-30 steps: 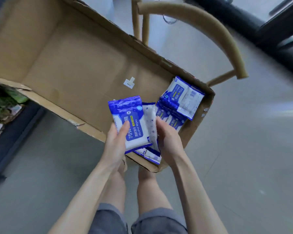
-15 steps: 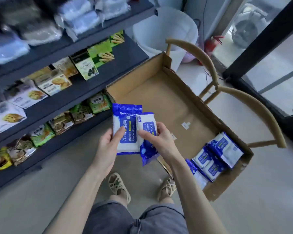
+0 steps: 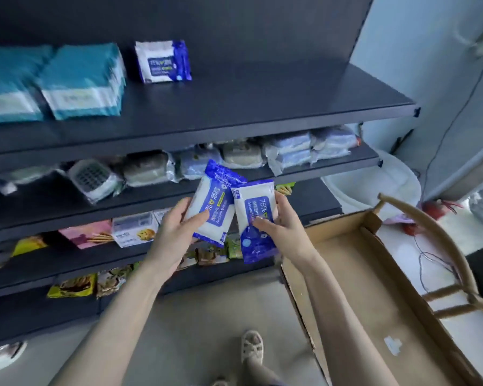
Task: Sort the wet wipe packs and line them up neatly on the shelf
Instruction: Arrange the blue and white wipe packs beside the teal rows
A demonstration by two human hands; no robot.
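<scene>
1. Now gripping the first alcohol wipe pack in the left hand, thumb laid across the printed front, fingers curled behind; tilted, blue end seal uppermost.
2. Pinching the second alcohol wipe pack in the right hand, thumb on the lower front, fingers wrapped round the right edge; turned the other way up, blue end down, top corner overlapping the first pack's edge.
3. Both held in mid-air in front of the middle shelves, well below the top shelf and left of the open cardboard box.
4. Already standing on that top shelf: a matching shelved wipe pack, just right of two rows of teal packs, with bare board further right.
5. Likely light and soft: film pouches of moist sheets, yielding to a squeeze, probably slick on the glossy film.
6. Best taken flat across the body or by the long edges, not by the thin end seals; firm enough to stop sliding, without crushing.
7. Probably needing a turn to match the shelved one, print facing out, then setting down beside it.
</scene>
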